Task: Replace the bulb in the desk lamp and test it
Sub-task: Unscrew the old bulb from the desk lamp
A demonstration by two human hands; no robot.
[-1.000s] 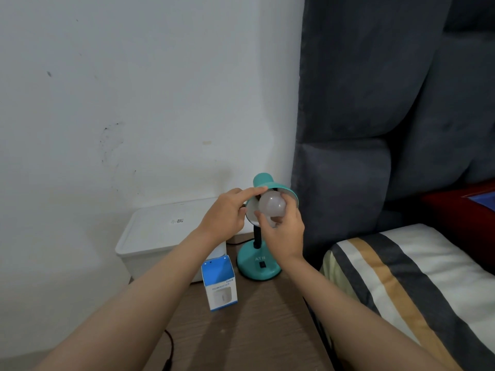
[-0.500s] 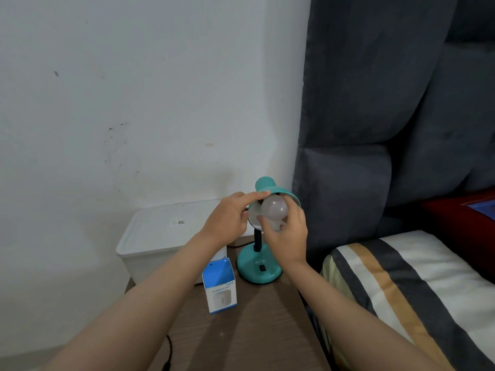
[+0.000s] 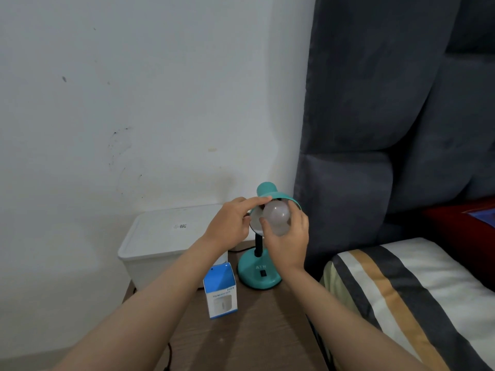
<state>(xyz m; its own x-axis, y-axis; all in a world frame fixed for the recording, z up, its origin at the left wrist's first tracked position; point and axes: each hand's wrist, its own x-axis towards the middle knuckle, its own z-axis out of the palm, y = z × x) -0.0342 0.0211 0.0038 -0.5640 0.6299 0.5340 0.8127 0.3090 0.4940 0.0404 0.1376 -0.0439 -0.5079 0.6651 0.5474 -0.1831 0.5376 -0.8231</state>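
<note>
Bulb point(image 3: 276, 218) gripped by right hand point(image 3: 289, 242) fingers point(image 3: 267, 228).

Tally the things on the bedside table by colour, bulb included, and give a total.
Teal: 1, the lamp
White: 2, the bin and the bulb held at the lamp's shade
Blue and white: 1, the carton
Total: 4

Scene dimly and evenly lit, cool grey cast; no source seen. Soft shadows are thrown right of both forearms onto the near tabletop point(image 3: 257, 333). No glare noted. Bulb point(image 3: 277, 219) is unlit. Straight lines are bowed at frame edges; slight softness overall.
</note>
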